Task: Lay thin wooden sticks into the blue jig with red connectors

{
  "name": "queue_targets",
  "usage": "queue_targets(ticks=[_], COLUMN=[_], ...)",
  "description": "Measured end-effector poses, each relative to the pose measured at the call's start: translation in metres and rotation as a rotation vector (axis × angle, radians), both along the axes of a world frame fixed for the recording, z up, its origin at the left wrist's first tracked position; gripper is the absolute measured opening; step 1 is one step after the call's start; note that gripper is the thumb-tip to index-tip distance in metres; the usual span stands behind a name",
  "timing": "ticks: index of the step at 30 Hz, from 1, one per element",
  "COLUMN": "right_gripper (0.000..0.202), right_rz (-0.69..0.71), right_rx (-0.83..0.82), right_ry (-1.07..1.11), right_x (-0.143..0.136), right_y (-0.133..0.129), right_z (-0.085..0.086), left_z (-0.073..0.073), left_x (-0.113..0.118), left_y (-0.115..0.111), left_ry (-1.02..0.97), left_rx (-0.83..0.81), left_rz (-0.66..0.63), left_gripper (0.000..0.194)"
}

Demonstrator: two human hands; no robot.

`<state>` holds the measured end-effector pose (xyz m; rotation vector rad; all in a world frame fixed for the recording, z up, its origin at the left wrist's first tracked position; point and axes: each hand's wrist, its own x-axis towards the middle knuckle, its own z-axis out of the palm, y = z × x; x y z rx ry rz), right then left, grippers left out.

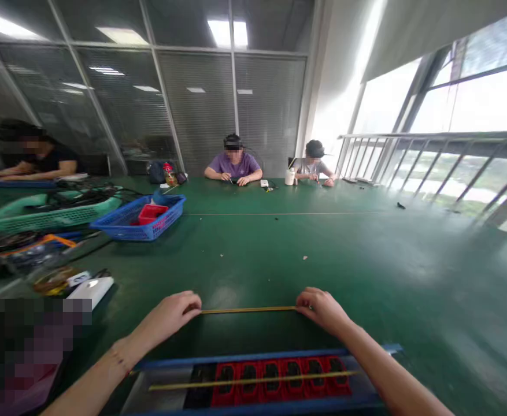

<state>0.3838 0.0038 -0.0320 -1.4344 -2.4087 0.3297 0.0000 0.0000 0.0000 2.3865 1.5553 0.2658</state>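
Observation:
A thin yellow strip (248, 310) stretches straight between my two hands, just above or on the green table. My left hand (182, 307) pinches its left end, and my right hand (316, 307) pinches its right end. Nearer to me lies a blue-edged tray (162, 365) with a row of several red compartments (271, 393) holding dark parts. A second yellow strip (184, 385) lies lengthwise across the tray, over the compartments. Small details inside the compartments are blurred.
At the left are a blue basket (123, 232) holding a red box (151, 212), a green basket (62, 216) with cables, and a white device (95, 292). Small scraps (305, 257) dot the green table (253, 242). Several people sit at its far side and left.

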Motion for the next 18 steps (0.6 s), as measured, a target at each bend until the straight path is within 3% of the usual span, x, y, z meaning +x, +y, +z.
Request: queue_targets(ticks=[5, 9, 13, 18], right_gripper=[0.015, 0.015, 0.014, 0.014], right_rz=[-0.018, -0.03, -0.03, -0.041], right_rx=[-0.012, -0.024, -0.024, -0.03], right_ry=[-0.01, -0.012, -0.012, -0.02], right_x=[0.0, -0.001, -0.003, -0.004], right_y=[-0.002, -0.003, -0.004, -0.005], right_z=[0.0, 0.001, 0.002, 0.003], left_z=[0.037, 0.065, 0.064, 0.062], left_x=[0.008, 0.014, 0.017, 0.017], left_y=[-0.029, -0.066, -0.088, -0.088], left_ry=[-0.093, -0.079, -0.023, 0.012], left_rx=[-0.044, -0.262, -0.309, -0.269], left_rz=[-0.005, -0.153, -0.136, -0.174], left_gripper=[0.027, 0.022, 0.011, 0.016])
